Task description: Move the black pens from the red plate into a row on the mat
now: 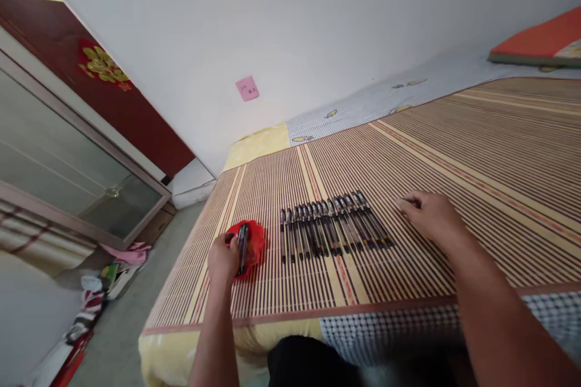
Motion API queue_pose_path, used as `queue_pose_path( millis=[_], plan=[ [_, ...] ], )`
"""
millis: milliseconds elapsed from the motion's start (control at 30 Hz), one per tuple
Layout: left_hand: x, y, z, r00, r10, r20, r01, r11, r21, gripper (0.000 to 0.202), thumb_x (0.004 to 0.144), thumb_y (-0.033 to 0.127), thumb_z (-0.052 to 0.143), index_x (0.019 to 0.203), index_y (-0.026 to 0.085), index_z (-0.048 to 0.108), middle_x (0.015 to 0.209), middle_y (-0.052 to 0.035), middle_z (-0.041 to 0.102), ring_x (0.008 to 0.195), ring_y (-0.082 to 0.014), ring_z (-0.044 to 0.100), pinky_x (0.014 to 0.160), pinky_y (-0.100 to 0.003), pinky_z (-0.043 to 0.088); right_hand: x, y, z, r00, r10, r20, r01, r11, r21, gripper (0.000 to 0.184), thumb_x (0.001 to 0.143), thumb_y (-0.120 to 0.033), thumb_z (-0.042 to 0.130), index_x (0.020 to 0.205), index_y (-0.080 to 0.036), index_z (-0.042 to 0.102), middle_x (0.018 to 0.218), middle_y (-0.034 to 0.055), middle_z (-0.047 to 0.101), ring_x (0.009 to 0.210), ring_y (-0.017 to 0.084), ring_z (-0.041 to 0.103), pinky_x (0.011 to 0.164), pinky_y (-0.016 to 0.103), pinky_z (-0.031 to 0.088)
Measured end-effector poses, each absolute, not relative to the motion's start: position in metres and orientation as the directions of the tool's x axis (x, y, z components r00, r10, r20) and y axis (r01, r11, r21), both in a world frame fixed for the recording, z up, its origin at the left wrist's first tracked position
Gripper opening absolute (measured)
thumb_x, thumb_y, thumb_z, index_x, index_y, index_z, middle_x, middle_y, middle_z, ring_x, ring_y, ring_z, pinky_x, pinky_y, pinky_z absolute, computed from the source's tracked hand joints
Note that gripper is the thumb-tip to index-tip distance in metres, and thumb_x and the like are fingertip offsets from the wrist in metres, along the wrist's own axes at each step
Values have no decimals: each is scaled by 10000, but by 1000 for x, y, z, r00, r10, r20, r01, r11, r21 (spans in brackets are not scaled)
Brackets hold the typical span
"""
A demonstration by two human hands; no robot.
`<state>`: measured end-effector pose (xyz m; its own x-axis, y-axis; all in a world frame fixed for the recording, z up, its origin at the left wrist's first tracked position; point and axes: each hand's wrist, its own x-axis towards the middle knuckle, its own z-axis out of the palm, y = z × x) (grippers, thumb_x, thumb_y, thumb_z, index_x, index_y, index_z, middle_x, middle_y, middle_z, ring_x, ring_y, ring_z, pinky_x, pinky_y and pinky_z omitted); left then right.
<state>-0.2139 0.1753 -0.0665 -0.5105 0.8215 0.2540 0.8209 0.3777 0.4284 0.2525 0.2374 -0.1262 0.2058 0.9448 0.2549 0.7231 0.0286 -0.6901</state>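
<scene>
My left hand (224,259) is at the left rim of a small red plate (258,242), fingers curled and thumb beside several dark pens (242,248) lying in it. Whether its fingertips grip the rim or a pen is hard to make out. To the right of the plate, a row of black-capped clear pens (320,230) lies side by side on the striped mat, caps toward the wall. My right hand (429,213) hovers over or rests on the mat, right of the row. Its fingers are bent in toward the thumb, and no object shows in them.
The striped bamboo mat (431,151) covers a bed with a checked and yellow sheet (263,144). An orange folded item (540,39) lies at the far right. A pink note (247,89) is on the wall. On the left are a glass-paned door (82,163) and floor clutter (91,308).
</scene>
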Motion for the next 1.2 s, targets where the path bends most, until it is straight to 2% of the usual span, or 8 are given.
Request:
queue_pose_path(
  millis=[167,533,667,767,833,900,1067,1200],
  plan=[
    [-229,196,-79,-464,873,148,866,411,284,186,828,219,549,738,161,702,860,-186,749,893,-337,700,763,-380,470,248,236,-126,224,950,216,708,-7,-706,224,817,-362,554,770,-182,680,746,98,702,690,230,611,625,313,412],
    [-234,195,-81,-463,873,153,874,421,245,172,820,278,568,735,177,679,752,-153,735,781,-315,695,642,-332,424,236,240,-127,173,965,196,699,19,-714,242,850,-351,555,845,-172,717,835,106,725,759,225,641,649,290,415],
    [-222,190,-57,-487,830,272,866,418,274,238,868,275,490,915,133,674,877,-211,724,840,-347,675,676,-373,434,235,235,-119,173,965,197,670,31,-742,247,854,-364,544,788,-177,692,816,106,713,722,216,630,616,288,403],
    [-190,190,-35,-487,796,360,849,333,411,294,910,312,428,1061,148,619,931,-154,705,822,-279,659,668,-335,454,231,232,-112,188,967,172,591,28,-806,242,857,-367,539,768,-180,664,753,87,691,660,198,615,585,284,403],
    [-152,190,-27,-472,825,310,663,101,742,263,884,364,494,1019,173,614,795,-67,667,675,-211,617,598,-285,450,227,232,-109,181,974,138,457,41,-888,236,853,-373,548,776,-179,658,720,67,675,634,187,616,575,279,422],
    [-103,189,-26,-376,896,237,402,-73,913,226,827,388,586,927,189,621,709,-12,617,615,-161,560,563,-239,424,222,233,-106,160,983,92,262,47,-964,248,839,-404,577,784,-177,659,697,47,660,614,177,619,567,275,450],
    [6,182,-53,-21,998,64,13,-64,998,223,737,376,744,791,174,667,655,16,584,557,-107,494,528,-203,377,208,229,-98,-28,997,69,-113,66,-991,353,775,-518,685,838,-171,682,724,16,654,609,139,600,573,257,470],
    [38,182,-84,88,996,5,-109,4,994,246,717,369,786,771,161,666,653,12,606,590,-111,531,581,-212,412,200,221,-94,-246,964,105,-213,52,-976,349,750,-495,749,846,-164,697,736,-8,642,613,101,548,603,233,436]
  ],
)
